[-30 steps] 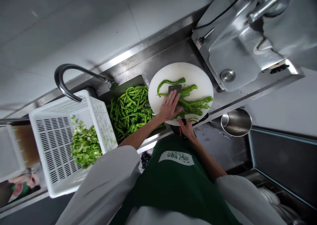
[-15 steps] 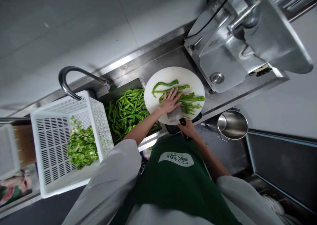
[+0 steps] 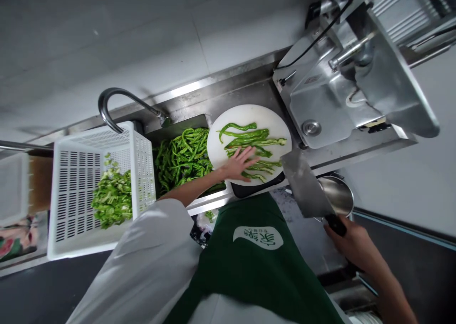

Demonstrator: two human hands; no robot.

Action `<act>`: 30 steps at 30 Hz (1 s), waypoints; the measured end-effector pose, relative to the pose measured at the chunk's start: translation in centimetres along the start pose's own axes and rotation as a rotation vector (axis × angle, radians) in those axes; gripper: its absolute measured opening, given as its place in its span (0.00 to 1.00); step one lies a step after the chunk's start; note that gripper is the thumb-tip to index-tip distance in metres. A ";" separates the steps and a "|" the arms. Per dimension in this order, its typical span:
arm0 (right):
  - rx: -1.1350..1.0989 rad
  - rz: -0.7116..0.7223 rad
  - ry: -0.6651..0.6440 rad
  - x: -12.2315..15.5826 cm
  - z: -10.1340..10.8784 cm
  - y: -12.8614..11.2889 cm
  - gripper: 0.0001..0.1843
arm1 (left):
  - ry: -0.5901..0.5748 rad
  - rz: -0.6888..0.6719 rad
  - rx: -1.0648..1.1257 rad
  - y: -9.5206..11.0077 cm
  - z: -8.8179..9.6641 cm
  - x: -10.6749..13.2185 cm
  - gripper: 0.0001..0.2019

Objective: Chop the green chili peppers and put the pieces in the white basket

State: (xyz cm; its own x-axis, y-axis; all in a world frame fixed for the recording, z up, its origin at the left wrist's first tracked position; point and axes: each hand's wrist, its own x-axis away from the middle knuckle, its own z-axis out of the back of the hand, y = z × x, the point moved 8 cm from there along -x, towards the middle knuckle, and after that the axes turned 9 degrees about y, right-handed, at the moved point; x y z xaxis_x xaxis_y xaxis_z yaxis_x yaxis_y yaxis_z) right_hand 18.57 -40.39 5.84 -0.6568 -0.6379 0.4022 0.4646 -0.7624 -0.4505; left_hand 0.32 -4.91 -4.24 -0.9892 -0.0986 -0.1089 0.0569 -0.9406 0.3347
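Long green peppers (image 3: 249, 136) lie side by side on a round white cutting board (image 3: 215, 148), the ones nearest me looking flattened. My left hand (image 3: 239, 165) rests on them with its fingers spread. Off the board to the right, my right hand (image 3: 356, 243) grips the black handle of a cleaver (image 3: 306, 186), whose broad blade points up and left toward the board's edge. Left of the board, a heap of whole green peppers (image 3: 188, 155) fills the sink basin (image 3: 194, 123).
A white perforated basket (image 3: 92, 250) holding chopped green pieces (image 3: 114, 198) stands left of the sink, under a curved faucet (image 3: 124, 93). At right a metal slicing machine (image 3: 331, 100) sits on the counter. A steel pot (image 3: 338, 195) is below the counter's edge.
My right hand has swung the cleaver off the board, to the right and toward me. My left hand has slid slightly toward the board's near side; the peppers under it are rearranged.
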 end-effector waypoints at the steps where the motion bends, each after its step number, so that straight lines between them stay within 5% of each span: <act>1: 0.071 0.000 0.067 -1.0 0.2 0.1 0.14 | -0.022 -0.039 -0.015 1.3 -0.7 0.4 0.48; 3: 0.226 -0.023 0.151 -3.7 -0.3 -0.7 0.13 | -0.030 0.007 -0.061 2.3 -2.1 -0.2 0.43; 7: 0.434 -0.051 0.152 -9.6 -2.7 -4.1 0.15 | 0.085 0.378 -0.167 0.3 -3.0 -4.9 0.37; 12: 0.472 -0.040 0.049 -12.8 -5.6 -7.7 0.16 | 0.206 0.517 -0.144 -2.3 0.3 -9.1 0.36; 16: 0.431 0.054 0.037 -13.4 -7.3 -10.0 0.14 | 0.241 0.702 -0.180 -8.6 4.8 -7.3 0.26; 21: 0.396 0.132 0.032 -14.1 -7.5 -10.8 0.13 | -0.023 0.855 -0.126 -15.8 4.5 -5.1 0.23; 26: 0.362 0.095 0.025 -15.5 -6.5 -9.1 0.17 | 0.083 0.775 0.019 -18.1 4.7 -5.7 0.20; 30: 0.251 0.114 0.088 -18.5 -5.8 -7.5 0.20 | 0.358 0.762 0.002 -17.7 9.0 -3.5 0.17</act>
State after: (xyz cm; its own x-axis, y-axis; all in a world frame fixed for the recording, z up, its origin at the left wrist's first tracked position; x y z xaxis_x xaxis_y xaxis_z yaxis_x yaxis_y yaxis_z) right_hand 23.76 -22.22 -2.79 -0.6358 -0.7173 0.2851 0.6634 -0.6966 -0.2732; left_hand 1.53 14.98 -1.31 -0.5778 -0.8036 -0.1430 0.6908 -0.5748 0.4387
